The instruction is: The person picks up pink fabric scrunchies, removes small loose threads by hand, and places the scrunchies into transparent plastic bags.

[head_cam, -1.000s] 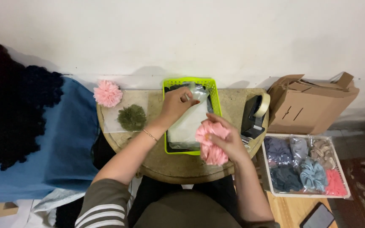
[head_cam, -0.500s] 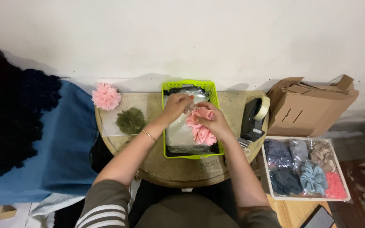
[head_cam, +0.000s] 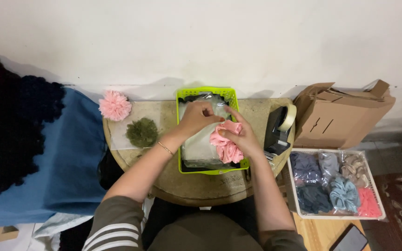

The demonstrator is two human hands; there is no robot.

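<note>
A lime-green plastic basket [head_cam: 210,92] stands on a small round table [head_cam: 187,186] and holds a stack of clear plastic bags [head_cam: 200,149]. My left hand [head_cam: 196,118] is over the basket, its fingers pinched on the top edge of a clear bag. My right hand [head_cam: 240,135] grips a pink fabric scrunchie [head_cam: 225,144] and presses it against the bag's opening, right beside the left hand.
A pink scrunchie [head_cam: 115,105] and an olive-green one [head_cam: 142,132] lie on the table's left side. A black tape dispenser [head_cam: 278,128] stands at its right edge. A cardboard box [head_cam: 340,116] and a white tray of several scrunchies [head_cam: 333,183] sit to the right. Blue cloth [head_cam: 66,153] lies left.
My right hand carried the pink scrunchie up from the basket's lower right corner to the bag's opening. The left hand stayed over the basket, holding the bag.
</note>
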